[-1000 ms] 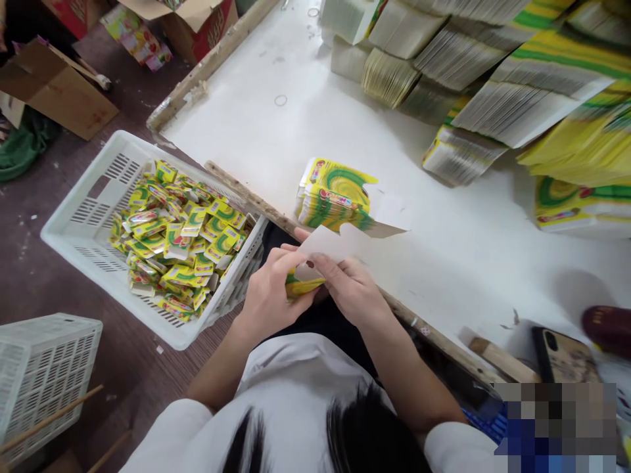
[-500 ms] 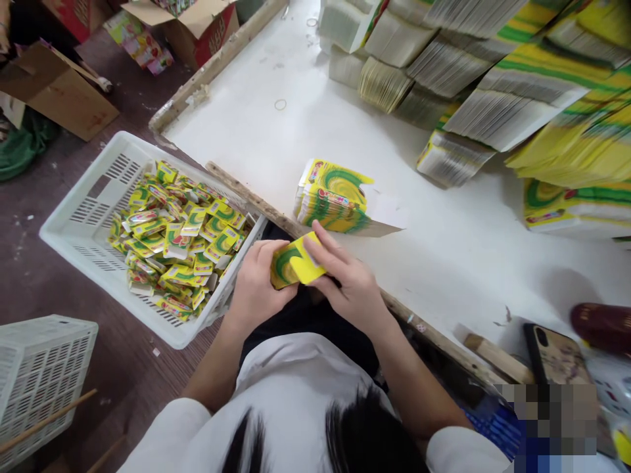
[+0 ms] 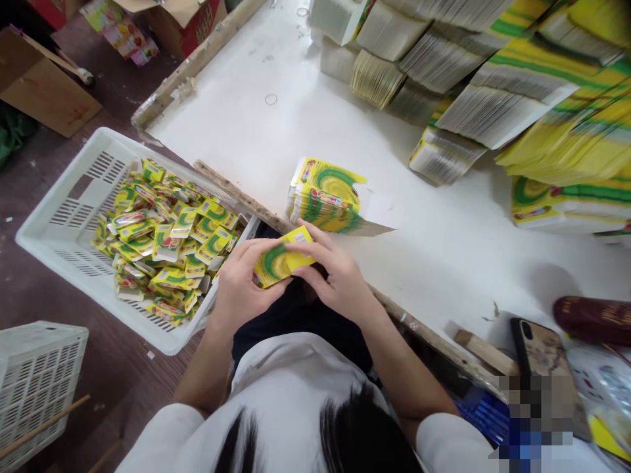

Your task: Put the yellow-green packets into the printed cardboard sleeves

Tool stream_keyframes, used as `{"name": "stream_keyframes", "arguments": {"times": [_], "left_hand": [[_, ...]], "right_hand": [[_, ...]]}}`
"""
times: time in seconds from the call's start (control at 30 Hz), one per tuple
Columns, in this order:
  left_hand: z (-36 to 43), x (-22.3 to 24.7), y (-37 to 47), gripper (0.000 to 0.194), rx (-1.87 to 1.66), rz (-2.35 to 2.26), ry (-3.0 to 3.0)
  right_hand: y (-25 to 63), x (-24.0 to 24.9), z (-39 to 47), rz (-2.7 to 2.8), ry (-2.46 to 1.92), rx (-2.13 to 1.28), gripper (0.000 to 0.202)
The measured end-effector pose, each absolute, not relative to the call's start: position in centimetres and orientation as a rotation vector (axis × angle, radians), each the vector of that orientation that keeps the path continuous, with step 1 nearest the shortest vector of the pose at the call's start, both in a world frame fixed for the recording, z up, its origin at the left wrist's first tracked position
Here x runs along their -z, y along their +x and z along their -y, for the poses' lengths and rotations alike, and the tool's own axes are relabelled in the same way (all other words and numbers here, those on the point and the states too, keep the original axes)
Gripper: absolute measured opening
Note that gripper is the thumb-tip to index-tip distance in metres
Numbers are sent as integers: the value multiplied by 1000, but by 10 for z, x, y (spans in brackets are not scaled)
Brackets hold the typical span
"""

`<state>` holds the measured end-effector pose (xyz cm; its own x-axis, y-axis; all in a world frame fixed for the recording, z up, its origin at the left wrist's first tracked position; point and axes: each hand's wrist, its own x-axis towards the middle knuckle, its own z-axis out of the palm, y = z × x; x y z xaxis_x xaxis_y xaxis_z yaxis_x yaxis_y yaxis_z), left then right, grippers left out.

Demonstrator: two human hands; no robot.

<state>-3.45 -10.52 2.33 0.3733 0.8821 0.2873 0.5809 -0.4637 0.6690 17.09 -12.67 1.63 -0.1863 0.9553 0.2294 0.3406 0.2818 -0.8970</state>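
Note:
A small yellow and green box is held between my two hands above my lap. My left hand grips its left end, thumb below and fingers above. At its right end, my right hand pinches the box with thumb and fingers. Just beyond, a stack of flat printed cartons stands near the edge of the white table. To the left, a white plastic basket holds many small yellow boxes.
Large stacks of folded cartons fill the table's far right. A phone, a dark red cylinder and a wood block lie at right. Another white crate and cardboard boxes are on the left.
The raised yellow flap at the box's right end is now folded down, and the box looks closed there. The whole view has shifted slightly.

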Motion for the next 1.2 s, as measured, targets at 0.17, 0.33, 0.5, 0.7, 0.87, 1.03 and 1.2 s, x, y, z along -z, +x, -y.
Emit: {"name": "stream_keyframes", "arguments": {"times": [0.17, 0.33, 0.5, 0.7, 0.87, 1.03, 1.2], "left_hand": [[99, -13, -96, 76, -1110, -1770, 2097], [100, -14, -122, 86, -1125, -2094, 1974], [110, -8, -76, 48, -972, -1653, 1782], [105, 10, -12, 71, -887, -952, 1239], [96, 10, 26, 69, -1164, -904, 946], [104, 19, 21, 52, -1423, -945, 1543], [110, 22, 23, 59, -1445, -1035, 1165]], "right_hand": [[194, -16, 108, 1441, -1414, -576, 54], [218, -1, 82, 1520, -1802, -175, 32], [215, 1, 79, 1524, -1776, -120, 38], [198, -20, 104, 1431, -1596, -310, 49], [168, -19, 128, 1486, -1280, -826, 45], [149, -3, 131, 1157, -1270, -1018, 43], [150, -5, 135, 1054, -1128, -1283, 43]]}}
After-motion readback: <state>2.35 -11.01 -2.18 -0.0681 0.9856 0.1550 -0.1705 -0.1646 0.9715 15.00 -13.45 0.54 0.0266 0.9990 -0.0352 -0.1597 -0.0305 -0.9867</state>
